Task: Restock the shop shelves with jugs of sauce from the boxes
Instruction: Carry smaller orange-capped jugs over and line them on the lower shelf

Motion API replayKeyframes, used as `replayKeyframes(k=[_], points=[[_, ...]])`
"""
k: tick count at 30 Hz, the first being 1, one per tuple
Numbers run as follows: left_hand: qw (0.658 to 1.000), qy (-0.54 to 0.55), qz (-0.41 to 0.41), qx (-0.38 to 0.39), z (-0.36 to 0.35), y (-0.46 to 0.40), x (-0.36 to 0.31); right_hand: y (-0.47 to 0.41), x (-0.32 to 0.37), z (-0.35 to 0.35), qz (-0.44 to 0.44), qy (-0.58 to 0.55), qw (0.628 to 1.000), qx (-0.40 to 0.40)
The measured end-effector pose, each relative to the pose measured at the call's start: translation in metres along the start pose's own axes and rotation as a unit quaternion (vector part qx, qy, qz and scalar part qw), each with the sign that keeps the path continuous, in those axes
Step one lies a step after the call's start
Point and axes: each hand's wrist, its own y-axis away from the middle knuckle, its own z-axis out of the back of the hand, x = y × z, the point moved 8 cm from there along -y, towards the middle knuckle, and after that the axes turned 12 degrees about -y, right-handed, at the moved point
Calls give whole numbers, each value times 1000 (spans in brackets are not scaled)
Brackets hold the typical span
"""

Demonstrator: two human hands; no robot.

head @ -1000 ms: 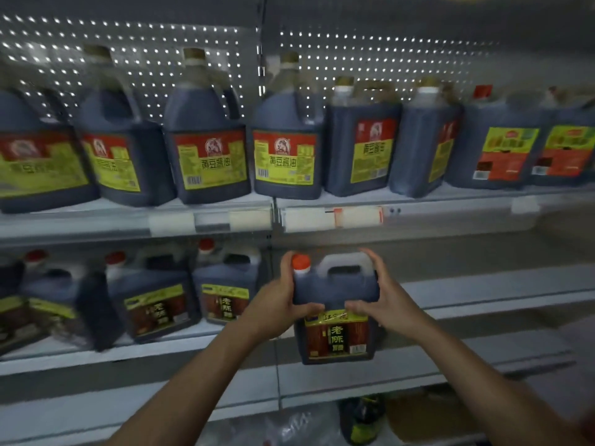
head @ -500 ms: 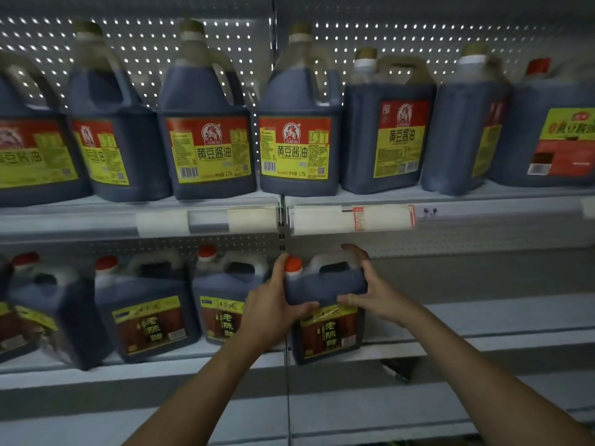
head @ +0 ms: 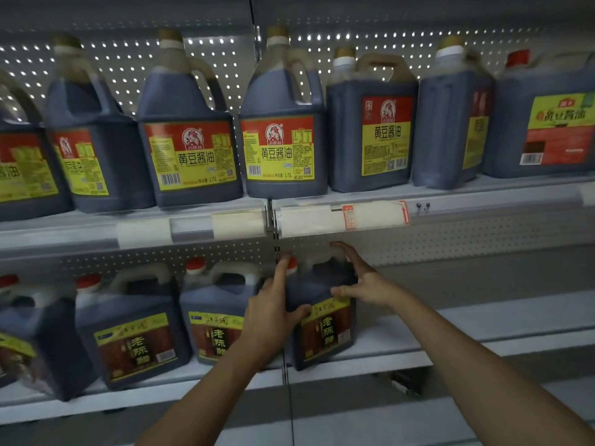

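A: Fig. overview, largest first. Upper shelf (head: 450, 196): row of big soy-sauce jugs (head: 283, 123), yellow/red labels, all upright. Lower shelf (head: 418, 333): smaller red-capped jugs (head: 135, 329) at left, bare stretch at right.

B: And the task item?

A: Held jug (head: 322, 320), dark w/ brown label, stands upright on the lower shelf, at the right end of that row, just beside its neighbour. Base looks seated near the front edge.

B: Hands?

A: Left hand (head: 273, 304) clasps the jug's left side, thumb across the front, index finger up by the cap. Right hand (head: 360, 284) lies on the upper right shoulder, fingers fairly straight toward the handle, thumb on the front. More a steadying press than a clamp.

B: How to finish the step well?

A: Judgement: slide it back square w/ the row, label facing out, keep it vertical; let go only once the base is flat. Avoid nudging the neighbour.

B: Change vs. 1.0 s ago?

A: Then the jug was carried in the air in front of the shelving, both hands wrapped round it. Now it sits on the shelf, the right hand's grip loosened, and the camera is closer to the shelves.
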Motion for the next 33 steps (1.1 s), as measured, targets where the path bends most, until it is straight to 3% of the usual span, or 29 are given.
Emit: replayKeyframes(k=[5, 12, 21, 27, 33], points=[[999, 7, -14, -50, 5, 3, -7, -3, -6, 1, 5, 31, 999, -16], [999, -6, -3, -49, 5, 7, -8, 3, 4, -8, 28, 72, 996, -46], [999, -34, 13, 11, 16, 28, -12, 22, 5, -12, -12, 80, 992, -96], [994, -101, 1, 48, 35, 53, -45, 110, 8, -21, -79, 46, 989, -117], [983, -42, -111, 142, -1, 109, -171, 268, 9, -4, -137, 19, 973, -182]])
